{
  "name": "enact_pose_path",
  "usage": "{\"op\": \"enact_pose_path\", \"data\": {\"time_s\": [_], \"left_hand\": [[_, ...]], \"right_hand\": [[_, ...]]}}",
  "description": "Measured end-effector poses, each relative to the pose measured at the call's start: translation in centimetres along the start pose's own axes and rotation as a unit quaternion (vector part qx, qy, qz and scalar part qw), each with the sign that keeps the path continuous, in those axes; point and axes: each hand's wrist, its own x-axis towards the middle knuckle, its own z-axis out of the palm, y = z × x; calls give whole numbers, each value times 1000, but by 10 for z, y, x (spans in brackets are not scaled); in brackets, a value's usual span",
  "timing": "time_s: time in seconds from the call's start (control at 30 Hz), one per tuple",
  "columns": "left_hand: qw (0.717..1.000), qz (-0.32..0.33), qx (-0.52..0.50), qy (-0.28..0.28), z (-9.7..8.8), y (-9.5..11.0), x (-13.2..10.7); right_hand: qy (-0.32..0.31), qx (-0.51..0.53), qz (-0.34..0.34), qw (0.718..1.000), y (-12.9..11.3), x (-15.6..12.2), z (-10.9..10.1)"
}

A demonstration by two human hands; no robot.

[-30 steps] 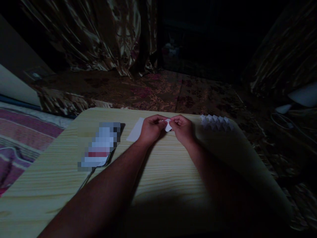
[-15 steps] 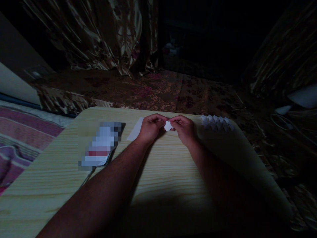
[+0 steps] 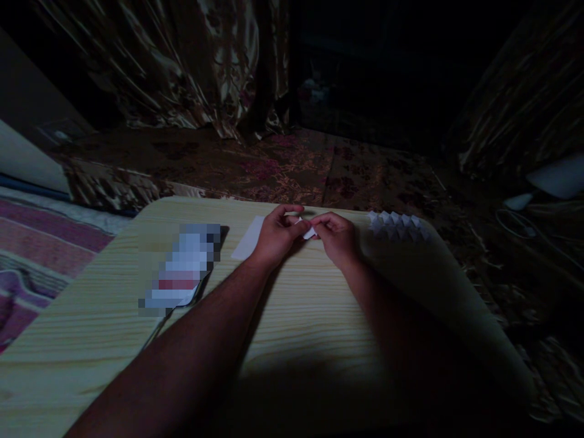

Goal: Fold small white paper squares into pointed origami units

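Observation:
My left hand point(image 3: 277, 236) and my right hand point(image 3: 338, 238) meet above the far middle of a pale wooden table point(image 3: 292, 316). Both pinch one small folded piece of white paper point(image 3: 309, 232) between their fingertips. Most of that paper is hidden by the fingers. A flat white paper slip point(image 3: 247, 238) lies on the table just left of my left hand. A row of several small folded white paper pieces point(image 3: 398, 224) sits at the table's far right edge, a short way right of my right hand.
A blurred-out flat object point(image 3: 181, 269) lies on the table's left part. Dark patterned fabric point(image 3: 292, 164) covers the floor beyond the table, with shiny curtains point(image 3: 182, 67) behind. A striped rug point(image 3: 41, 243) lies left; white cables point(image 3: 524, 222) lie right.
The small paper has turned between my fingers and now shows less of its face. My left index finger has lifted slightly. The view has shifted a little.

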Motion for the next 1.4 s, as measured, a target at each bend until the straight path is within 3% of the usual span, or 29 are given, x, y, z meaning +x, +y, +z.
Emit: {"op": "enact_pose_path", "data": {"time_s": [0.17,0.4,0.73,1.4], "left_hand": [[1000,20,19,14,-1,-3,2],[998,36,25,41,-2,-5,3],[998,44,13,54,1,-4,2],[998,37,10,50,2,-3,2]], "right_hand": [[-6,28,3,1000,-4,-1,2],[-12,77,63,995,-7,2,0],[-10,80,107,991,-2,5,-1],[-12,53,67,996,2,3,1]]}}
